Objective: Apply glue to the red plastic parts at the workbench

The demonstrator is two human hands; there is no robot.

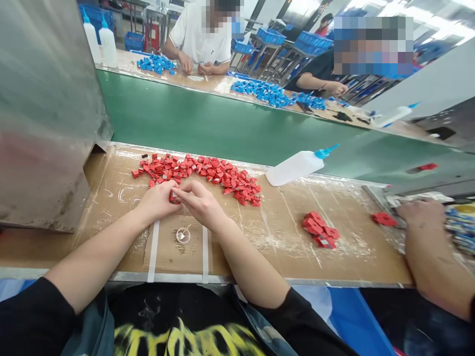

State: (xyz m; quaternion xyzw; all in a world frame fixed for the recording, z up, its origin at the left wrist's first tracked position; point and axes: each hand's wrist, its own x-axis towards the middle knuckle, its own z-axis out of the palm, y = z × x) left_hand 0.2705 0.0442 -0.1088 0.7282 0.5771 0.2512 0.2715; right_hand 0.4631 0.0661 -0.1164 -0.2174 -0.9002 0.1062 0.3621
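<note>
A small red plastic piece with a pale face sits between my hands, just in front of the red pile. My left hand is closed around it. My right hand comes in from the other side, its fingers pinched together at the piece; whether they grip something small is hidden. Behind both hands spreads a long heap of similar red pieces. Nearer to me, a small round clear dish with a thin stick in it rests on a cardboard sheet with white tape strips.
A white squeeze bottle with a blue nozzle lies behind the table. A smaller red cluster sits to the right, near another person's arm. A metal housing bounds the left. Across the green belt, two people work at blue pieces.
</note>
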